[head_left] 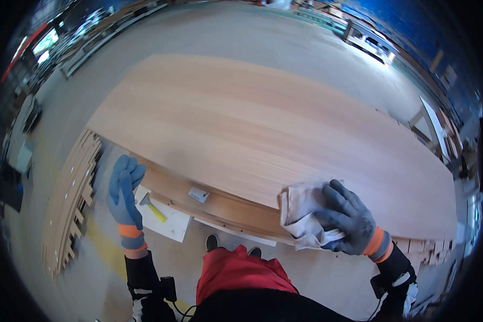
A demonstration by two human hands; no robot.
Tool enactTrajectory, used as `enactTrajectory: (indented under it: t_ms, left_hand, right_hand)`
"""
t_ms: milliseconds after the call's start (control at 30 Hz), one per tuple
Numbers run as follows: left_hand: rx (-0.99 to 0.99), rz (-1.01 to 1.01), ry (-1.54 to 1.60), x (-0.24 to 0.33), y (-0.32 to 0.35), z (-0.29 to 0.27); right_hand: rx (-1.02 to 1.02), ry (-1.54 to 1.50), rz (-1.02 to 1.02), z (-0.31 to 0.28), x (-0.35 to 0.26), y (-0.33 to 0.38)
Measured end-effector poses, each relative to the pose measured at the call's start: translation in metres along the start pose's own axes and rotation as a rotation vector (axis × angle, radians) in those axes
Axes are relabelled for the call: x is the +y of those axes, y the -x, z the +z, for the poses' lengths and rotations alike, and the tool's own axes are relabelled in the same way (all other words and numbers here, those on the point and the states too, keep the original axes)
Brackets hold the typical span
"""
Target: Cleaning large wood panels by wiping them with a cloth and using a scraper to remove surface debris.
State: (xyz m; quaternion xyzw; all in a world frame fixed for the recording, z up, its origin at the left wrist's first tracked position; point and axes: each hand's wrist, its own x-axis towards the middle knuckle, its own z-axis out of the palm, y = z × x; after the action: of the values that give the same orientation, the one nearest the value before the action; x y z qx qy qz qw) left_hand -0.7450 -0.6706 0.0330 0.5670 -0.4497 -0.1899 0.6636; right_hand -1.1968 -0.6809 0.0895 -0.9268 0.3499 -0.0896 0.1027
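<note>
From the head view, I record 2 gloved hands at a long wooden board (241,129). The right hand (351,222) grips a pale, folded cloth (302,212), its fingers bent over the cloth's right part. The cloth lies at the board's near edge, right of the middle, and overlaps that edge. The left hand (126,188) is raised just beside the near edge toward the board's left end, narrow, fingers together; from this angle I cannot tell whether it is closed.

Below the near edge I note a lower plank (241,214) bearing a small white card (198,194). A scraper (154,209) with a yellow handle rests on a white panel (173,226), near the left hand. Stacked wooden strips (72,204) stand farther left. The wearer has a red apron (241,273).
</note>
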Motion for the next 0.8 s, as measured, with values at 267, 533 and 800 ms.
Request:
enactTrajectory:
  t_ms: [267, 533, 800]
  left_hand:
    - [0.205, -0.157, 0.079, -0.051, -0.001, -0.081]
    - [0.382, -0.264, 0.137, -0.11, -0.042, -0.163]
    - [0.471, -0.356, 0.157, -0.149, -0.082, -0.217]
  right_hand:
    - [-0.224, 0.16, -0.366, 0.035, -0.034, -0.144]
    - [-0.156, 0.044, -0.823, 0.101, -0.131, -0.419]
    - [0.033, -0.045, -0.854, 0.162, -0.214, -0.64]
